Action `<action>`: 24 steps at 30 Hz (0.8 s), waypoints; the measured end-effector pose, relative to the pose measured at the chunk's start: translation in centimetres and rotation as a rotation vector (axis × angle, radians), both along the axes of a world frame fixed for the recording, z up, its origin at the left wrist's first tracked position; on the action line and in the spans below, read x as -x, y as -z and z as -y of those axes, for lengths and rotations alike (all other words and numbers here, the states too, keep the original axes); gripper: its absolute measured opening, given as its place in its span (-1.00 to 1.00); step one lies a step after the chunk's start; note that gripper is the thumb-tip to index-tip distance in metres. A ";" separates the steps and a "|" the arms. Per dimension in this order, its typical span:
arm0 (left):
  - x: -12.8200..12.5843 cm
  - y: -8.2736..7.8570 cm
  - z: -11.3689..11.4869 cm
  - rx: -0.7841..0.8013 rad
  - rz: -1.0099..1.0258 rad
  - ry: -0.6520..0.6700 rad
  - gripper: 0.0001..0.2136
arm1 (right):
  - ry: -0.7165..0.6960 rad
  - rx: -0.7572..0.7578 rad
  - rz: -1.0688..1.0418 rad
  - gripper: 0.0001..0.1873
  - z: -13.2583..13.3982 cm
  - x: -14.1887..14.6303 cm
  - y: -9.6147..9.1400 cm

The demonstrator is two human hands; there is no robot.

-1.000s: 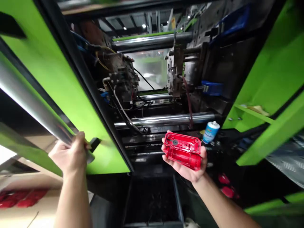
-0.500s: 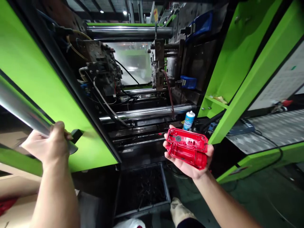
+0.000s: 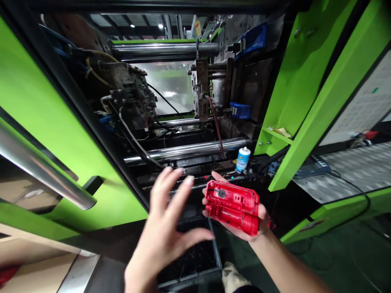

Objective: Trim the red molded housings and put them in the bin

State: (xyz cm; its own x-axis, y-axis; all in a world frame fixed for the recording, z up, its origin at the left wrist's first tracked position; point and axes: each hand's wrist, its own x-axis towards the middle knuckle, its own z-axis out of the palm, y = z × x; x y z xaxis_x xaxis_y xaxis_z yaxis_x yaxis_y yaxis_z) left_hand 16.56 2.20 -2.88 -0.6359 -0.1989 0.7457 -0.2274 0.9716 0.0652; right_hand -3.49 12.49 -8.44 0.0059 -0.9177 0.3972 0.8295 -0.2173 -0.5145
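On my right hand (image 3: pixel 259 234) rests a red moulded plastic housing (image 3: pixel 233 203), its hollow inner side facing up. The fingers curl round its far-left edge and the thumb lies along its right end. A round dark spot and several small slots show inside the housing. My left hand (image 3: pixel 166 226) is in the air just left of the housing, fingers spread, holding nothing and slightly blurred. It is apart from the housing. Left of it is the green machine door (image 3: pixel 122 203) with its metal bar handle (image 3: pixel 61 171), which no hand touches.
Ahead, the moulding machine holds two mould halves, left (image 3: pixel 134 93) and right (image 3: pixel 200 91), standing apart between steel bars (image 3: pixel 183 151). A blue spray can (image 3: pixel 242 160) stands on the machine's ledge. Below lies a dark crate (image 3: pixel 217 254) with black scraps. A green frame (image 3: pixel 330 97) rises at right.
My left hand has let go of the door handle and moved right, opening beside the housing. The right hand with the housing has shifted slightly down and left in view.
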 end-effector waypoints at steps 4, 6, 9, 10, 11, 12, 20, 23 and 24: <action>4.0 -1.1 -3.0 0.029 0.305 0.145 -0.15 | -0.035 0.042 -0.075 0.07 -0.2 0.0 0.8; 4.2 -1.0 -3.1 0.068 0.328 0.176 -0.20 | -0.041 0.043 -0.123 0.11 -0.5 -0.1 1.1; 3.2 -0.5 -3.1 0.102 0.250 0.209 -0.29 | -0.043 0.002 -0.136 0.22 -1.1 -0.1 1.0; 2.7 -0.3 -3.2 0.103 0.222 0.212 -0.31 | -0.043 -0.020 -0.116 0.23 -1.2 -0.1 0.8; 2.1 -0.2 -3.4 0.098 0.197 0.207 -0.32 | -0.044 -0.040 -0.083 0.20 -1.4 -0.1 0.5; 1.5 0.0 -3.7 0.094 0.171 0.203 -0.33 | -0.050 -0.049 -0.047 0.17 -1.5 -0.2 0.3; -2.9 1.2 -5.1 0.054 0.123 0.120 -0.36 | -0.109 0.028 0.050 0.14 -0.6 -0.7 -0.1; -3.4 1.5 -5.3 0.026 0.109 0.090 -0.35 | -0.153 0.050 0.065 0.16 -0.4 -1.0 -0.3; -3.5 1.5 -5.4 0.006 0.107 0.074 -0.35 | -0.167 0.054 0.072 0.17 -0.4 -1.1 -0.4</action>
